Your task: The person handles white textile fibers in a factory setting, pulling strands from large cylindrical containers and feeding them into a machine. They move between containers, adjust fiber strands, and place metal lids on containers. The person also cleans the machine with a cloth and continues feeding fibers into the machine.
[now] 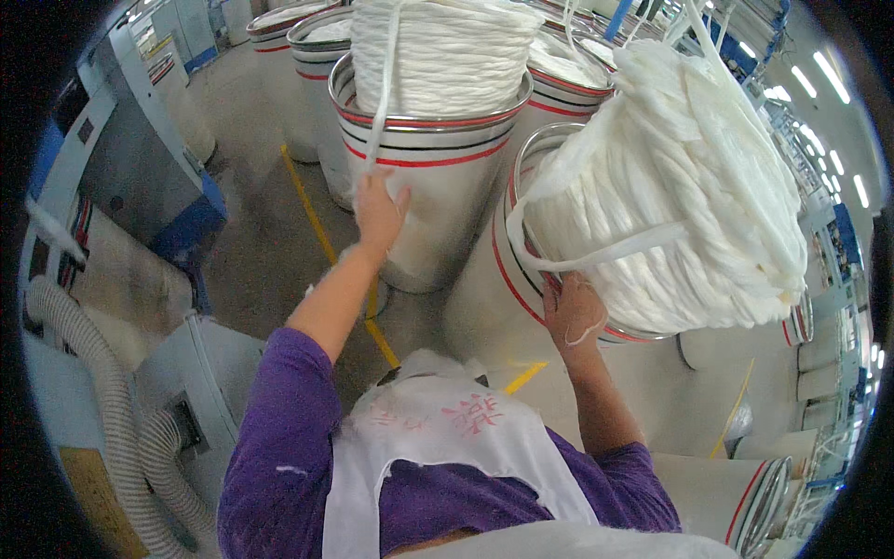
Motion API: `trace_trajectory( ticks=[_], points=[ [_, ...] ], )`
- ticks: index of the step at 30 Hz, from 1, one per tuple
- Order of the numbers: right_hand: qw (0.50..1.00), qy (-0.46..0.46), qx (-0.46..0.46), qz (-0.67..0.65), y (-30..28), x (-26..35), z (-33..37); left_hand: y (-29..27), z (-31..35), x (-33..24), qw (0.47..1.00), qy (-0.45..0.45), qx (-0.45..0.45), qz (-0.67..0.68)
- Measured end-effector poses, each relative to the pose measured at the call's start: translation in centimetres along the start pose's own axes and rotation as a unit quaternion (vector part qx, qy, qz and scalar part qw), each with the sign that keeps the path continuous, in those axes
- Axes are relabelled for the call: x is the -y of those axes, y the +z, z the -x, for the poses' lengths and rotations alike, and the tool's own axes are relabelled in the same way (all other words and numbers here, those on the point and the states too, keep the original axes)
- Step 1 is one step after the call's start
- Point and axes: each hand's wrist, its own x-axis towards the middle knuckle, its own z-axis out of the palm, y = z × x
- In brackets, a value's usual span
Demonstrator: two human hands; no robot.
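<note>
A tall white can (pixel 419 200) with red and black bands stands ahead of me, heaped with coiled white sliver (pixel 442 56). One loose strand of sliver (pixel 379 130) hangs down its front to my left hand (pixel 382 212), whose fingers close on its lower end while the thumb stands apart. To the right, a second can (pixel 484 289) bears a taller heap of thick sliver (pixel 670 186) that bulges over its rim. My right hand (pixel 573 312) grips that rim from the near side, under a looping strand (pixel 605 250). A thin wisp of fibre lies across this hand.
More filled cans (pixel 317 42) stand behind, and another can (pixel 717 503) is at the lower right. Grey machinery (pixel 140 149) with a ribbed hose (pixel 107 401) lines my left. Yellow lines (pixel 312 214) mark the floor.
</note>
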Motion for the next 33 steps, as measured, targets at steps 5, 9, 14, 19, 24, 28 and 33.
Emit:
trace_trajectory(
  ticks=[5,9,14,19,24,28,33],
  points=[
    [0.98,-0.142,-0.106,-0.087,0.9,0.2,-2.0,0.7,-9.4,3.1,0.995,-0.001,-0.096,-0.031],
    [0.934,-0.305,-0.006,-0.184,1.8,2.2,-3.2,1.3,-13.6,5.4,0.994,-0.001,-0.043,-0.096],
    [0.915,-0.321,-0.05,-0.24,5.0,9.7,-10.3,-0.3,-15.8,5.4,0.985,0.141,-0.052,-0.087],
    [0.889,-0.34,-0.109,-0.285,6.7,20.9,-24.3,-7.5,-18.9,3.5,0.916,-0.08,0.33,0.214],
    [0.871,-0.366,0.052,-0.324,5.0,28.3,-33.7,-17.0,-26.4,4.1,0.819,-0.128,0.446,0.338],
    [0.835,-0.336,0.168,-0.401,2.6,28.9,-41.2,-22.2,-33.5,5.0,0.825,-0.052,0.525,0.203],
    [0.889,-0.201,-0.065,-0.406,-2.6,26.1,-52.0,-25.3,-44.1,1.8,0.902,0.039,0.387,0.189]
  ],
)
